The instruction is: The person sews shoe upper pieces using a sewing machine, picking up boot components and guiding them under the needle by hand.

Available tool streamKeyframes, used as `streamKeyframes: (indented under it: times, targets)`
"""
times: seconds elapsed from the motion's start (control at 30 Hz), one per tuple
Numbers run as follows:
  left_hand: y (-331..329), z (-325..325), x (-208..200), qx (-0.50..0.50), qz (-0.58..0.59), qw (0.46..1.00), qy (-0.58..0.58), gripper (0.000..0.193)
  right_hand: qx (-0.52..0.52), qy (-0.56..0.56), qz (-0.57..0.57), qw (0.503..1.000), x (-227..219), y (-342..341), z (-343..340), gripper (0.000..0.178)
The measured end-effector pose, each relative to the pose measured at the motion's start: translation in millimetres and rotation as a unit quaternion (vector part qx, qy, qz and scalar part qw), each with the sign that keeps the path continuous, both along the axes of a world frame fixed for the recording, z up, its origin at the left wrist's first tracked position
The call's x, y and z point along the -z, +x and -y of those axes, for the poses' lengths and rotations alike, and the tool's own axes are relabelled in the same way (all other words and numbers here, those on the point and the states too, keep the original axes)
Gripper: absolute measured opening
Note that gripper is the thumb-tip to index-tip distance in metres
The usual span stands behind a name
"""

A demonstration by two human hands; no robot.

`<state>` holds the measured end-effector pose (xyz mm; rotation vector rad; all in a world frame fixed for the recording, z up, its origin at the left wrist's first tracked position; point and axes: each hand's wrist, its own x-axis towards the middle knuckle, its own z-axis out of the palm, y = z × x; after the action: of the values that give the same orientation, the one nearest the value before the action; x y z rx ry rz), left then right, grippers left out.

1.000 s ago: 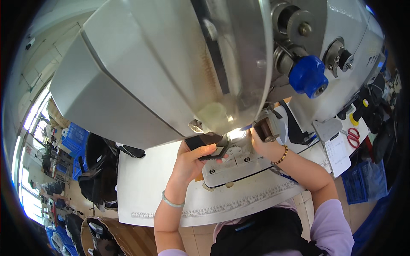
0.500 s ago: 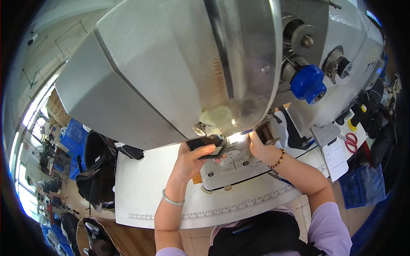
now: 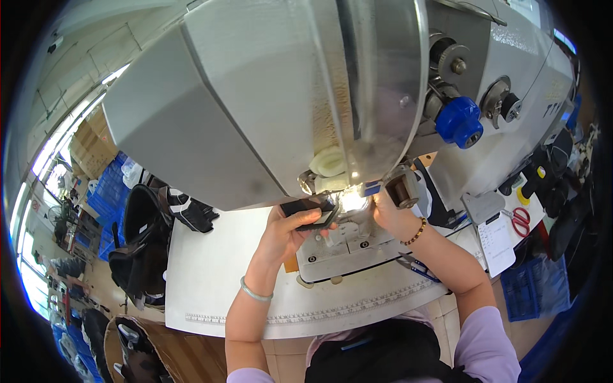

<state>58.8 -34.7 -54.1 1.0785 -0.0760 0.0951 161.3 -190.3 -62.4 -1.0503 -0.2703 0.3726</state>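
My left hand (image 3: 284, 231) is closed on a flat black piece (image 3: 327, 221) with a pale patch, its thumb lying on top. The piece is held at the lit needle area of a large grey sewing machine (image 3: 255, 76), just left of the bright lamp spot. My right hand (image 3: 391, 216) is raised on the other side of that spot, beside a metal roller part (image 3: 402, 188). Its fingertips are lost behind the machine head and in the glare. Beneath both hands lies the machine's metal bed plate (image 3: 338, 252).
The white table (image 3: 217, 274) has a ruler strip (image 3: 306, 320) along its front edge. Thread snips (image 3: 418, 268) lie by my right forearm. Red-handled scissors (image 3: 520, 220) and a written sheet (image 3: 496, 246) are at the right. Dark bags (image 3: 142, 242) stand beyond the left edge.
The whole view has shifted slightly, so the machine head appears further right. Both hands keep nearly the same place at the needle area, and the left still grips the black piece.
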Motion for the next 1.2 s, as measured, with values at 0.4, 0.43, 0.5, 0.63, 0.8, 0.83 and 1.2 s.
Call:
streamKeyframes:
  times: [0.4, 0.43, 0.5, 0.63, 0.8, 0.83, 1.2]
  targets:
    - [0.6, -8.8, 4.5, 0.030, -0.020, 0.996, -0.077, 0.030, -0.041, 0.025, 0.021, 0.999, 9.3, 14.8, -3.9, 0.016]
    - [2.6, -12.7, 2.8, 0.045, -0.042, 0.988, -0.141, 0.035, -0.049, 0.016, 0.021, 0.998, 10.7, 16.5, -4.3, 0.015]
    - [6.9, -17.5, 0.5, 0.056, -0.061, 0.975, -0.206, 0.040, -0.051, 0.030, -0.020, 0.998, 13.4, 18.4, -4.8, 0.015]
    - [18.6, -22.6, -0.1, -0.002, -0.089, 0.982, -0.164, 0.035, -0.023, 0.031, 0.001, 0.999, 16.2, 14.4, -6.5, 0.015]
    - [38.4, -38.7, 13.5, -0.027, -0.077, 0.990, -0.119, 0.028, 0.015, 0.051, 0.010, 0.999, 12.2, 6.0, -8.7, 0.016]
    - [43.1, -43.4, 18.6, -0.039, -0.087, 0.989, -0.114, 0.025, 0.026, 0.070, 0.022, 0.997, 11.3, 4.8, -8.5, 0.016]
    - [41.9, -50.4, 31.0, 0.074, -0.076, 0.983, -0.149, 0.039, -0.096, 0.065, 0.107, 0.988, 26.9, 30.3, -6.1, 0.014]
